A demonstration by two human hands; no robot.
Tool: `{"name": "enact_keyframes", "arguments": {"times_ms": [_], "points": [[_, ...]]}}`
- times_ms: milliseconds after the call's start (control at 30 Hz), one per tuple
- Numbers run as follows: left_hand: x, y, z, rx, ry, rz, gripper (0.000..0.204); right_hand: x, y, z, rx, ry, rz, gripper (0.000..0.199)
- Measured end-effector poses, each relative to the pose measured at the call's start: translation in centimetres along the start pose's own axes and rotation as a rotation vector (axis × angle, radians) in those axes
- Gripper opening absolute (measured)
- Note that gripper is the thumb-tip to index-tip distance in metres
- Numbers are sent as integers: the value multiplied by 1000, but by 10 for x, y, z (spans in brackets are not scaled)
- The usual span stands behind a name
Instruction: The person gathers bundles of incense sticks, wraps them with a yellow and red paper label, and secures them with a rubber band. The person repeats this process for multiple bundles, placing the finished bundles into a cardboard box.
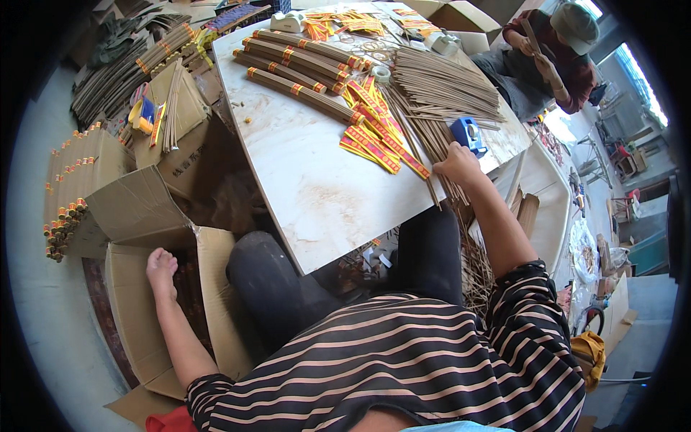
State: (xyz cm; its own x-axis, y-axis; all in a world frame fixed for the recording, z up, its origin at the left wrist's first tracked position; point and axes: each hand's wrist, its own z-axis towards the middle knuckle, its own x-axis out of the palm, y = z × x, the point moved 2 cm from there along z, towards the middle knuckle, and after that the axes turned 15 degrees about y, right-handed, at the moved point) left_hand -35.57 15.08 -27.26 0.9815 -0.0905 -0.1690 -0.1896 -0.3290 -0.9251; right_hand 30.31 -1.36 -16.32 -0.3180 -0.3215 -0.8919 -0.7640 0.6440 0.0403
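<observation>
Shirt: striped sleeves (432, 360) fill the bottom edge, nearest the camera.
Left hand: the left hand (161, 268) reaches down into an open carton (129, 317) on the floor beside the table; fingers curled loosely together, and I cannot tell whether they hold anything.
Right hand: the right hand (458, 164) rests on the table's near right corner, fingers pressed together over the near ends of loose sticks (439, 93).
Sticks, place: they lie in a fanned heap on the right of the table (302, 187), running away from the hand; some overhang the edge.
Sticks, look: thin, straight, dull brown, many alike, a bit splayed.
Sticks, handling: likely very light and brittle, apt to snap if bent and to roll or slide apart; best gathered as a bunch and gripped around the middle rather than by the tips.
Labels: red-and-yellow paper strips (378, 140) lie just left of the sticks, touching them.
Dispenser: a blue tape dispenser (468, 135) sits just beyond the hand.
Bundles: wrapped bundles (302, 68) lie in rows at the far left of the table.
Far side: another person (554, 50) works at the far right corner.
</observation>
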Motion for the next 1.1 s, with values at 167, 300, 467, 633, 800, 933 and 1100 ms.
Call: {"name": "enact_keyframes", "arguments": {"times_ms": [167, 300, 467, 633, 800, 933, 1100], "points": [[53, -81, -34, 271, 16, -103, 28, 2, -8, 15, 0, 10, 37, 39], [106, -112, -57, 378, 170, -140, 26, -2, -6, 14, -48, 24, 47, 37], [163, -123, -78, 389, 329, -83, 24, -9, -13, 25, -20, 77, 118, 35], [191, -126, -93, 342, 402, -15, 20, -10, -24, 40, -35, 125, 245, 33], [209, -123, -103, 308, 465, -17, 19, -19, -28, 37, -165, 167, 523, 21], [232, -118, -112, 289, 565, -12, 19, -24, -35, 40, -261, 284, 679, 17], [249, -112, -115, 226, 639, 23, 24, -35, -33, 26, -373, 270, 790, 8]]}}
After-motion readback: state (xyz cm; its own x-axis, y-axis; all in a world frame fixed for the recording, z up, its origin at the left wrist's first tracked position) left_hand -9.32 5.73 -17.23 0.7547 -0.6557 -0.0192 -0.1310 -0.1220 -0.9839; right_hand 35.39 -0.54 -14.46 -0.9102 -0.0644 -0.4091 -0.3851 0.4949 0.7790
